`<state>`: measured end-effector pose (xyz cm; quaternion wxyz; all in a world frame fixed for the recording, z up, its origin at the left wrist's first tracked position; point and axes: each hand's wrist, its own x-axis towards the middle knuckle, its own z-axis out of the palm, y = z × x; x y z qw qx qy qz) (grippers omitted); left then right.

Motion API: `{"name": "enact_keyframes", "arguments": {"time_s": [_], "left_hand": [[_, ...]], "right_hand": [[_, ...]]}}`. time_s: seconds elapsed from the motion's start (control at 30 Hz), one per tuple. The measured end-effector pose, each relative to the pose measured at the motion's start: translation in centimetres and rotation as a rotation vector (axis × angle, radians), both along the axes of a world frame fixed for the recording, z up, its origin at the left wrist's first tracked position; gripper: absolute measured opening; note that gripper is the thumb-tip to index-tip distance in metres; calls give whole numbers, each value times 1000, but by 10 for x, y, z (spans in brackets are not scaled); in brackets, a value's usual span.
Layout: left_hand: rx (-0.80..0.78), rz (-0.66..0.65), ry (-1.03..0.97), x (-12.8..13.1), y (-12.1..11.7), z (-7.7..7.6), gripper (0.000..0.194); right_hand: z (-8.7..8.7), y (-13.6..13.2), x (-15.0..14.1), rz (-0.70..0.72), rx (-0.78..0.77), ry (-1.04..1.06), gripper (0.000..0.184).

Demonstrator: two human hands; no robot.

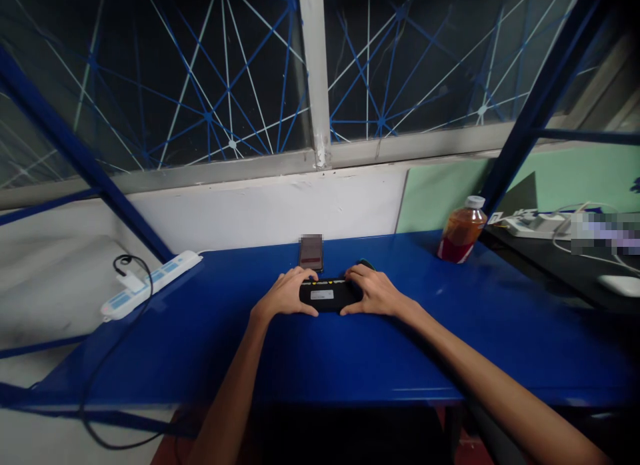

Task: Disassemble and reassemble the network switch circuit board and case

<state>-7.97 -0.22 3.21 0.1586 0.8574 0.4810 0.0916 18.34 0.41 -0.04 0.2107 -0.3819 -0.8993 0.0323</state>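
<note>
Where the black device (pixel 323 296) is: 6 o'clock from mid-view, on or just above the blue table (pixel 350 365).
Left hand (pixel 286 295): 9 o'clock, fingers grasping its end.
Right hand (pixel 374 291): 3 o'clock, likewise.
Handling: probably light, stiff, smooth; best held by both ends.

Paired hands and forearms, viewed from above. The left forearm (pixel 233 391), bare, rises steeply from the lower edge, leaning slightly inward; the right forearm (pixel 480 358), also bare, slants in at a shallower angle from the lower right corner. At the left wrist (pixel 261 315) the hand turns inward. The left hand (pixel 287 293) and right hand (pixel 375 291) face one another — level, apart, in near-mirror pose. In each, the fingers arch over the far side, while the thumb lies extended on the near side, its tip directed toward the opposite thumb — a two-sided grip, both hands partly closed.
</note>
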Motion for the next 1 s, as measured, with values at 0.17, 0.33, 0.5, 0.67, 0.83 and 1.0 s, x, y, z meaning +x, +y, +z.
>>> {"name": "enact_keyframes", "arguments": {"time_s": [0.17,0.33,0.5,0.67,0.83,1.0], "left_hand": [[-2,13,-8,-2,2,-4,79],[-11,-8,12,-4,4,-6,84],[-2,-41,36,-2,4,-5,85],[3,-30,50,2,2,-3,81],[-11,-34,33,3,1,-2,78],[-19,-27,15,4,1,-2,78]], "right_hand": [[1,-1,-1,5,7,-4,76],[2,-1,-1,0,-1,-2,73],[2,-2,-1,-6,-20,-10,71],[3,-3,-2,-6,-27,-16,69],[6,-4,-3,-28,-44,-32,70],[6,-5,-3,-36,-28,-44,70]]}}
